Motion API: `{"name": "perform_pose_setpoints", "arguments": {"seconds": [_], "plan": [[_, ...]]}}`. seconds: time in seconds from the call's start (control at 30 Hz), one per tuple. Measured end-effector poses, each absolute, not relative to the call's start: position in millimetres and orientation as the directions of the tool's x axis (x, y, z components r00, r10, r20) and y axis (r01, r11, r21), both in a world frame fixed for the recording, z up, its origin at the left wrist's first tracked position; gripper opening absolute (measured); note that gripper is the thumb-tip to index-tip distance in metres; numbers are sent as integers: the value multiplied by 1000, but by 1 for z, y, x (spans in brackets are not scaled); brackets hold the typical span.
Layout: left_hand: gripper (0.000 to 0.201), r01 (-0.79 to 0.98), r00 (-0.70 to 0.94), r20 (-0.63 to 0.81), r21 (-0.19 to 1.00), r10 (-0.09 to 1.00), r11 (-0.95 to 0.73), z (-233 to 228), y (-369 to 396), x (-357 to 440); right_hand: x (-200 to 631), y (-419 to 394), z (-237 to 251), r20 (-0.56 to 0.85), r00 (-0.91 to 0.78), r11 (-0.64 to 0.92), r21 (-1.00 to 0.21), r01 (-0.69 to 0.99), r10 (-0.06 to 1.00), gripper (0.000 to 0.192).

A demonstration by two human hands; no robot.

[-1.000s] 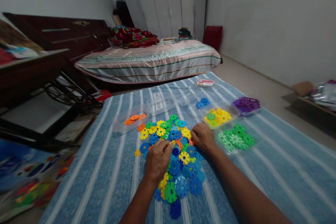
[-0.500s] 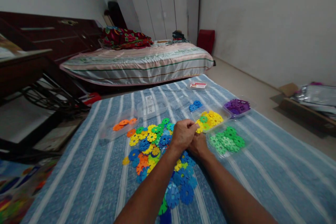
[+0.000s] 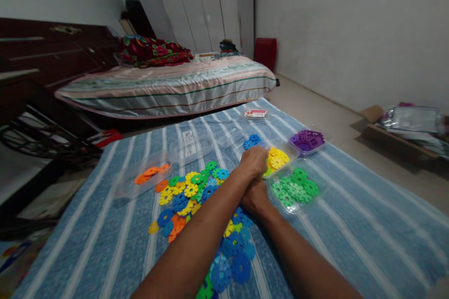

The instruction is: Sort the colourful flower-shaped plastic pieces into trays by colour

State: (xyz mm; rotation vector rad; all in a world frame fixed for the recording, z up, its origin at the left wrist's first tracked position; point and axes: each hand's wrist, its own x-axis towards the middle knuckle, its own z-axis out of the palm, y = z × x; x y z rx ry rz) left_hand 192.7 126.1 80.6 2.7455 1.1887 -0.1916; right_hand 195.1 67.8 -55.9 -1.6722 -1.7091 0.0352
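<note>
My left hand is closed, its fingers curled down at the left edge of a clear tray of yellow notched discs. What it holds, if anything, is hidden from me. Just below and partly behind it lies my right hand, its fingers out of sight under the left wrist. A mixed heap of notched plastic discs, in blue, yellow, green and orange, spreads under and left of my forearms. Beside my right hand sits a clear tray of green discs.
Purple pieces fill a tray at the right; blue discs lie beyond my hands. Orange discs sit in a clear container on the left. A lettered clear box and a labelled lid stand farther back on the striped cloth.
My left hand has moved forward over the edge of the yellow tray; the yellow disc seen at its fingertips is now hidden. The whole view has shifted, so things appear farther left.
</note>
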Motion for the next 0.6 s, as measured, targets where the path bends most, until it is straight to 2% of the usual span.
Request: {"name": "perform_pose_setpoints", "arguments": {"seconds": [0.1,0.2,0.3,0.43,0.5,0.6], "plan": [[32,675,696,-313,-24,647,-738,82,127,199,193,70,-61,470,100,165,-489,857,877,41],[32,650,706,-355,-20,613,-760,80,129,205,192,72,-61,461,115,158,-514,843,880,45],[28,654,726,-313,38,613,-755,76,131,207,192,72,-56,443,132,150,-545,825,887,45],[13,689,724,-246,209,645,-694,69,138,204,194,68,-45,409,109,148,-546,824,906,35],[6,690,714,-200,358,671,-629,71,144,200,196,66,-38,406,85,155,-524,838,910,28],[10,599,733,-162,613,661,-515,87,155,183,198,63,-29,397,39,167,-471,866,917,18]]}}
